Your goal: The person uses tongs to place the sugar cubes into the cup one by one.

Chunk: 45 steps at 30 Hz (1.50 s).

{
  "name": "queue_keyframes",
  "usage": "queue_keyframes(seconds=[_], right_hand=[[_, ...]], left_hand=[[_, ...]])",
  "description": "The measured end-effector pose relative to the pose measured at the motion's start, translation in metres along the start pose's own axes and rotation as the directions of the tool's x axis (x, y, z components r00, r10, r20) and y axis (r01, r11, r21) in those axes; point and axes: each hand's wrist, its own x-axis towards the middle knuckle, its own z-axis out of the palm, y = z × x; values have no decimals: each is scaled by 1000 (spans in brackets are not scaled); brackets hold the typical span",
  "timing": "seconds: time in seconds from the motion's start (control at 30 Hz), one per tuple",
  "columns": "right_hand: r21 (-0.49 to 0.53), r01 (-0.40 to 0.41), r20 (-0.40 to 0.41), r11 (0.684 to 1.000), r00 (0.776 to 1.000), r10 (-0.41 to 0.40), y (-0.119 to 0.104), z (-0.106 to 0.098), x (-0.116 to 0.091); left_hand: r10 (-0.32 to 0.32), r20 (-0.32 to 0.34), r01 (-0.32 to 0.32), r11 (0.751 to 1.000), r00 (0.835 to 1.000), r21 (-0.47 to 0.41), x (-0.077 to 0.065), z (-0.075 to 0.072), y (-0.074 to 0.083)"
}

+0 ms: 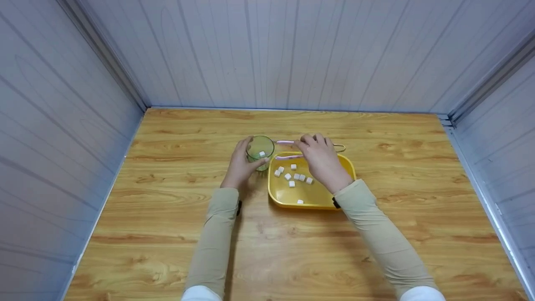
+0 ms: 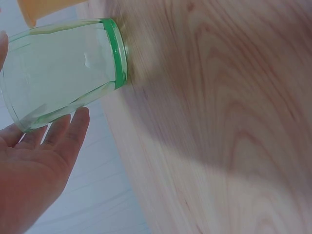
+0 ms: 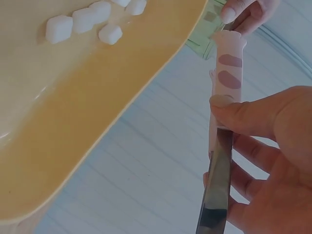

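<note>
My left hand [image 1: 239, 165] holds a clear green-tinted glass [image 2: 63, 68], thumb on the near side and fingers round the far left. The glass stands upright on the table, with a white cube [image 1: 262, 154] showing inside it. In my right hand [image 1: 321, 161] is a pair of metal tongs [image 3: 217, 183] with pink sleeves on the arms, pinched between thumb and fingers. The two tong arms are spread apart, tips pointing left towards the glass, with nothing between them. Below the tongs lies a yellow tray [image 1: 288, 198] with several white cubes [image 3: 59, 29] scattered in it.
The wooden table [image 1: 167, 234] carries the glass and tray side by side, the tray right of the glass. Pale panel walls [image 1: 267, 54] enclose the table at the back and both sides.
</note>
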Motion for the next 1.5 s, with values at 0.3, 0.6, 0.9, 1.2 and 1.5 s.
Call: queue_keyframes(seconds=[0.3, 0.6, 0.9, 1.2, 1.5], right_hand=[[-36, 17, 4, 999, 1000, -17, 7, 3, -11], [-58, 29, 14, 998, 999, -29, 12, 6, -20], [-71, 33, 27, 997, 999, -32, 23, 11, -34], [-64, 24, 60, 998, 998, -20, 31, 15, -42], [-68, 11, 88, 998, 996, -5, 35, 19, -47]], left_hand=[[1, 11, -2, 1000, 1000, 24, 1, -1, 0], [3, 9, -3, 1000, 1000, 25, 2, -1, 0], [8, 8, -8, 1000, 1000, 29, 2, -1, 1], [25, 19, -25, 1000, 1000, 7, 2, -2, 0], [25, 10, -24, 1000, 1000, -14, 1, -1, -3]])
